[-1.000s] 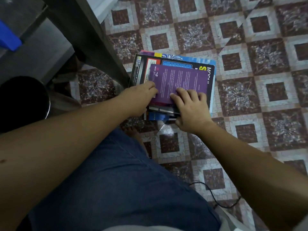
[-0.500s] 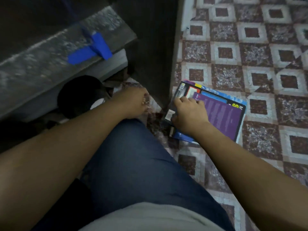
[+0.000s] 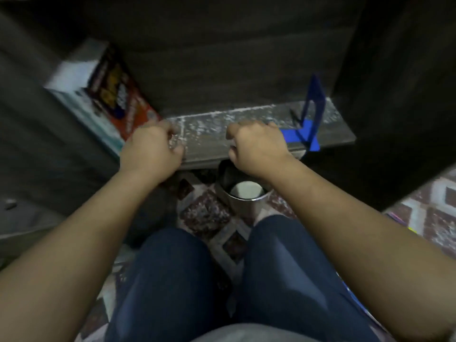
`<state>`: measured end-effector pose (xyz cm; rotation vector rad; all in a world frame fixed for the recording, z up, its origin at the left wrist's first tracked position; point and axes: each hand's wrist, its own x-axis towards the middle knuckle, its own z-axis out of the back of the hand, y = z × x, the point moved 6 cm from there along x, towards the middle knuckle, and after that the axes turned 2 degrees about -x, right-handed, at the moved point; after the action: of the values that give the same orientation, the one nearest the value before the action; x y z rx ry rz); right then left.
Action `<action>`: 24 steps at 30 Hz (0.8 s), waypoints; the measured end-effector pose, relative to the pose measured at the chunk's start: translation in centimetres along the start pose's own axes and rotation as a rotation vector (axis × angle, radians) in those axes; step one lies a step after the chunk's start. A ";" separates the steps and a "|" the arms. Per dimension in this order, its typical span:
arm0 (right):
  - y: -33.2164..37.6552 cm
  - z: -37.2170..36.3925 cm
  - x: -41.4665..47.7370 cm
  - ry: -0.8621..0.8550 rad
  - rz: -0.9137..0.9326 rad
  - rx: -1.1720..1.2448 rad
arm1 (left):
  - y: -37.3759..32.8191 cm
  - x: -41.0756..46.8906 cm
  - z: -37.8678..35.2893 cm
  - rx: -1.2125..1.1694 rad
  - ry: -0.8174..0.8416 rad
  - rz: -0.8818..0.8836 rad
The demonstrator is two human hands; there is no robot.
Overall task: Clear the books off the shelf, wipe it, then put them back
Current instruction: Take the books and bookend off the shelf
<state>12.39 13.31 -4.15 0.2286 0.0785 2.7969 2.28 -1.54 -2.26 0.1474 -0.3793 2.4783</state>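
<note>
A dusty grey shelf board (image 3: 209, 141) runs across the middle of the head view. At its left end a thick book with a red cover (image 3: 116, 95) leans tilted, white page edges turned left. My left hand (image 3: 150, 146) is at that book's lower corner with fingers curled; blur hides whether it grips the book. My right hand (image 3: 256, 146) hovers over the shelf's front edge, fingers curled, nothing visible in it. Just right of it stands a blue bookend (image 3: 313, 99). A sliver of the book stack (image 3: 399, 218) shows on the floor at far right.
A round metal container (image 3: 246, 196) sits on the patterned tile floor (image 3: 204, 215) under the shelf, between my knees and the board. Dark cabinet walls close in on both sides and behind the shelf. My legs in blue jeans fill the lower middle.
My view swung left from the floor stack to the shelf. My right hand left the purple book on the stack and rose to the shelf; my left hand moved up to the red book.
</note>
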 end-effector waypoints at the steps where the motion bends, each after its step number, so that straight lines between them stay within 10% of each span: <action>1: 1.4 0.5 1.0 -0.002 0.033 0.009 | 1.2 0.2 1.3 0.008 -0.051 0.016; 9: 10.0 2.8 6.2 -0.064 0.236 0.025 | 8.1 1.5 7.8 -0.032 -0.283 0.129; 24: 17.3 2.7 15.1 -0.098 0.492 0.133 | 12.0 2.8 6.5 -0.040 -0.182 0.147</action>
<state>-6.81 2.04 2.12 0.4744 0.2112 3.2651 -7.07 -11.17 1.69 0.3417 -0.5337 2.6080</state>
